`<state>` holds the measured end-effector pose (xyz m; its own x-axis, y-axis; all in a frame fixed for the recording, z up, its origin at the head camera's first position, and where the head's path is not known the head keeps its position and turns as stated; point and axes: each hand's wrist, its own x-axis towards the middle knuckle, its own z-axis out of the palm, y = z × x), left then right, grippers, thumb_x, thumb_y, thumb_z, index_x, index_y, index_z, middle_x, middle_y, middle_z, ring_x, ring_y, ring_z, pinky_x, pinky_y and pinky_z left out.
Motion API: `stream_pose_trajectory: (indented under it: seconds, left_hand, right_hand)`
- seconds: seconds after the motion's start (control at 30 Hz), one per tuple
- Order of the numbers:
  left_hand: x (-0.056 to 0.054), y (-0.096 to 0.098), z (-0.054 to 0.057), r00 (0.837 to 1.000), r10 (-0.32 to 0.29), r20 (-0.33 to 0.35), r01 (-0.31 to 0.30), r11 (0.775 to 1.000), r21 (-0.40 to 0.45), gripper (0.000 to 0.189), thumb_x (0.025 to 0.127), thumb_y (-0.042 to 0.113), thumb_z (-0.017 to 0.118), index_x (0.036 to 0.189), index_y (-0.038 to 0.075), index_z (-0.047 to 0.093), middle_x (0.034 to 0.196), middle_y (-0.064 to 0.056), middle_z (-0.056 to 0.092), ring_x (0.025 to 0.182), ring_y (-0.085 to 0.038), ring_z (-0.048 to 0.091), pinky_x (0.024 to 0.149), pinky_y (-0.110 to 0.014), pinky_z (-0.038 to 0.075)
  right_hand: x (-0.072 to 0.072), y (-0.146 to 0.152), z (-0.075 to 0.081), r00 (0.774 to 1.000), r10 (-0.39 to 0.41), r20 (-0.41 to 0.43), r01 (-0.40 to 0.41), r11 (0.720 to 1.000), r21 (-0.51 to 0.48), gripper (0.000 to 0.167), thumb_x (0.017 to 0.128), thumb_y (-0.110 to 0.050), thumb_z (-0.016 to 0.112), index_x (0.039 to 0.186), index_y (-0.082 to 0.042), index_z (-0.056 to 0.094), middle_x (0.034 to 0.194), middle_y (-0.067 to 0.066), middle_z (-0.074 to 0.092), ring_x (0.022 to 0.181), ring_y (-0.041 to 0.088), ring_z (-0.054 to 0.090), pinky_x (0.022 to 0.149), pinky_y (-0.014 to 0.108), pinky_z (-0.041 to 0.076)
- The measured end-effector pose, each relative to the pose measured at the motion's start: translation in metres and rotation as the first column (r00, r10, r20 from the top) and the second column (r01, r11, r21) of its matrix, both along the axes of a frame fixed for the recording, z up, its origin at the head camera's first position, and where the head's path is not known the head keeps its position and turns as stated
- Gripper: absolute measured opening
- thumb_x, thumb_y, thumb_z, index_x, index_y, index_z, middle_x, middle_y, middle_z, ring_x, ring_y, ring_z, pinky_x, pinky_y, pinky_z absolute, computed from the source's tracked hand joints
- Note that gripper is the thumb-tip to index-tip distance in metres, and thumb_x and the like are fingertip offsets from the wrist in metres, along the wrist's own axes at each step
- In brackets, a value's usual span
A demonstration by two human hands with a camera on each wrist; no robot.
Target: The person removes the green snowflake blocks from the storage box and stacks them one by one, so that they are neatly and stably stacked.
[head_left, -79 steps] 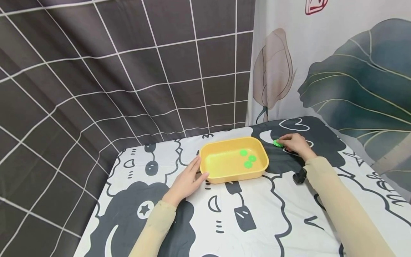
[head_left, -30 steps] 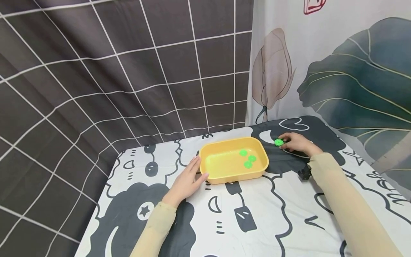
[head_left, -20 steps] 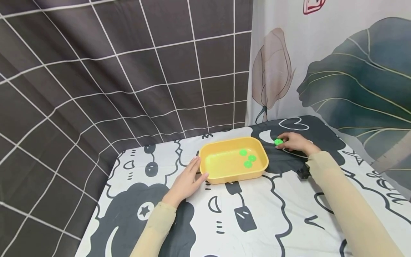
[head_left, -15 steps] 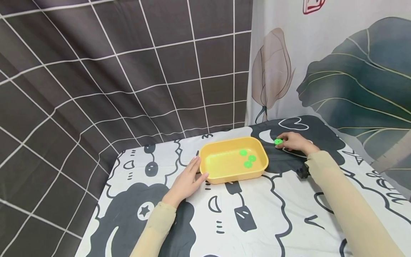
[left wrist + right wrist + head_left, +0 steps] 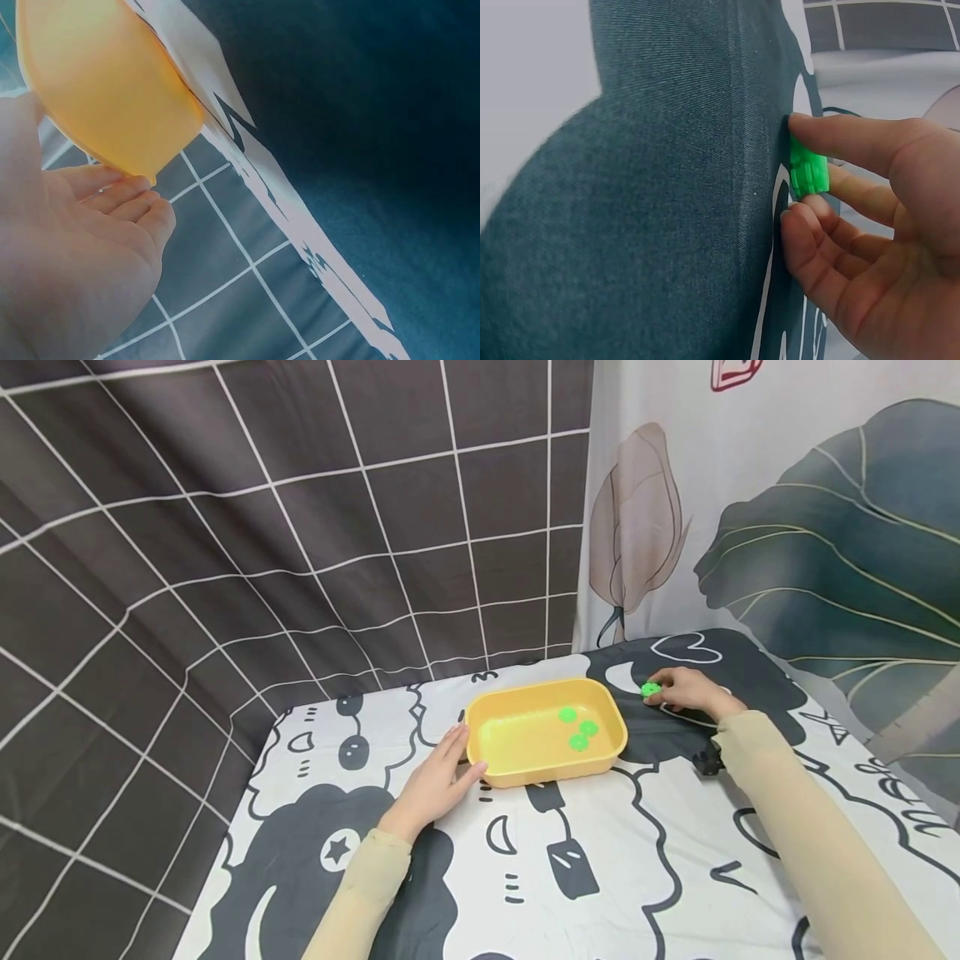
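A yellow plastic tray (image 5: 525, 773) lies on the patterned cloth, with 3 small round green pieces (image 5: 578, 742) in its right half. At the tray's left end my left hand (image 5: 433, 787) rests against the wall, fingers extended and thumb near the front corner. The left wrist view shows these fingertips (image 5: 142, 184) touching the tray's edge. To the right of the tray, my right hand (image 5: 690, 691) holds a bright green notched disc piece (image 5: 808, 171) between thumb and fingers, low at the cloth. From the right wrist, the piece looks thick, perhaps stacked; its far side is hidden.
A black-and-white cartoon cloth (image 5: 577, 927) covers the surface. Behind it hangs a dark grid-patterned curtain (image 5: 420, 552), and a leaf-printed curtain (image 5: 847, 527) hangs at the right. A small black device (image 5: 707, 760) sits beneath my right wrist.
Since the earliest frame, my right wrist and sleeve have shifted slightly right, and more of the green piece shows. In the last second it barely moves. My left hand and the tray stay put.
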<state>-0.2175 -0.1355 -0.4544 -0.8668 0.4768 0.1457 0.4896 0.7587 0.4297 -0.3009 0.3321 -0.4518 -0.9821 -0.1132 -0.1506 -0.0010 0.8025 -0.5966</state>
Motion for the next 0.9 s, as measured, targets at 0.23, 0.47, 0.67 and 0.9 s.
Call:
stream_pose_trajectory:
  seconds: [0.23,0.47,0.67,0.9]
  left_hand:
    - [-0.0006,-0.0005,-0.0007,1.0,0.0,-0.002,0.0,1.0,-0.005,0.079,0.103,0.059,0.044,0.158,0.005,0.03,0.164,-0.014,0.028,0.152,-0.026,0.024,0.12,-0.043,0.027]
    - [-0.0007,-0.0006,-0.0006,1.0,-0.001,0.007,0.001,1.0,-0.002,0.079,0.103,0.058,0.045,0.158,0.004,0.03,0.164,-0.014,0.028,0.152,-0.027,0.024,0.121,-0.043,0.026]
    - [-0.0002,-0.0004,-0.0001,1.0,0.007,0.011,-0.007,1.0,-0.006,0.079,0.103,0.059,0.045,0.159,0.005,0.029,0.165,-0.011,0.026,0.152,-0.023,0.022,0.121,-0.042,0.025]
    - [0.0004,0.0,-0.0016,1.0,0.004,-0.002,-0.004,1.0,-0.005,0.079,0.103,0.059,0.044,0.158,0.005,0.03,0.164,-0.014,0.028,0.152,-0.023,0.022,0.121,-0.043,0.026]
  right_hand:
    - [0.0003,-0.0008,-0.0013,1.0,-0.008,-0.008,0.008,1.0,0.006,0.052,0.091,-0.022,0.071,0.126,0.013,0.056,0.091,0.016,0.058,0.074,0.022,0.057,0.061,0.03,0.053]
    - [0.0011,-0.0015,-0.0024,1.0,-0.008,-0.024,0.008,1.0,0.019,0.052,0.091,-0.022,0.071,0.126,0.013,0.056,0.095,0.018,0.06,0.075,0.023,0.057,0.061,0.029,0.053]
    - [-0.0003,-0.0007,-0.0025,1.0,-0.007,-0.021,0.007,1.0,0.018,0.055,0.09,-0.023,0.073,0.128,0.012,0.056,0.093,0.016,0.059,0.074,0.022,0.057,0.061,0.029,0.052]
    - [0.0017,0.0047,0.0059,0.999,0.0,0.036,0.001,0.999,-0.035,0.073,0.087,-0.025,0.077,0.139,0.014,0.043,0.091,0.014,0.052,0.077,0.023,0.057,0.067,0.033,0.057]
